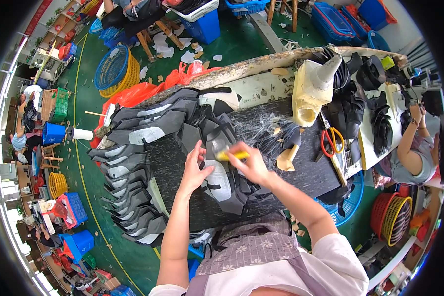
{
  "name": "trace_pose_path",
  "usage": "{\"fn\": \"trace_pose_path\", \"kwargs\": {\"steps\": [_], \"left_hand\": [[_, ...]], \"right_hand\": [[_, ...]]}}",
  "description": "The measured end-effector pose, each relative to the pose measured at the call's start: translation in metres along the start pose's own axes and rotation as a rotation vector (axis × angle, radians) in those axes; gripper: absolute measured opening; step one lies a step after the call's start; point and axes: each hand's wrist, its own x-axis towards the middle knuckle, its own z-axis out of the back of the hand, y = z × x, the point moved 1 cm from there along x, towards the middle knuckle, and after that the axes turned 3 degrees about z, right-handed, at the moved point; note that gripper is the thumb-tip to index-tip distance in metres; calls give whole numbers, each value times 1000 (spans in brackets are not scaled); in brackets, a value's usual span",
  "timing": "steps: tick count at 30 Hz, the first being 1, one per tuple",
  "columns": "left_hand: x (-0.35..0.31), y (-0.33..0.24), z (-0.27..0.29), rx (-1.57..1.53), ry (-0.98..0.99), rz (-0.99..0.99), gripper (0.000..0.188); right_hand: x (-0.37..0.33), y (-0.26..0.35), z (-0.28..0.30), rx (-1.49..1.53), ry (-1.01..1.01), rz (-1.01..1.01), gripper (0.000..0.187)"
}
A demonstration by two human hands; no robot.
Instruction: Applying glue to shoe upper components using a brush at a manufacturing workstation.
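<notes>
My right hand [250, 164] is closed round a small yellow-handled tool [226, 155] that looks like a brush; its working end is blurred. The tool is over a stack of dark grey shoe-part pieces [229, 192] with pale grey patches. To the left, my left hand [195, 170] has its fingers spread and curved beside those pieces, holding nothing; I cannot tell whether its fingertips touch them. More dark cut pieces [190, 135] lie just beyond it. Fine web-like glue strands [261, 126] cover the black work surface [301, 172] to the right.
Overlapping rows of dark pieces [128, 185] line the bench's left and far sides. At the right are a cream glue-crusted container [308, 93], orange-handled scissors [333, 141] and a blue basket [352, 200] below. Another person [412, 153] works at the far right.
</notes>
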Motion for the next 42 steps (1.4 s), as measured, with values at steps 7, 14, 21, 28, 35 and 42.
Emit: {"fn": "trace_pose_path", "kwargs": {"steps": [7, 14, 21, 28, 35, 42], "left_hand": [[-2, -1, 0, 11, -31, -57, 82], [-14, -6, 3, -11, -22, -100, 57], [-26, -39, -11, -58, 75, -284, 41], [-9, -5, -9, -588, 102, -12, 54], [-16, -4, -10, -613, 173, -6, 49], [-34, -23, -8, -595, 136, -101, 51]], "right_hand": [[2, -13, 13, 417, -361, -178, 20], [-102, -12, 19, 219, -118, -79, 10], [-10, -69, 195, -460, -597, -231, 26], [-89, 11, 24, 63, -72, 181, 13], [-162, -31, -15, -75, -60, -202, 16], [-92, 36, -15, -43, -37, 458, 29]]}}
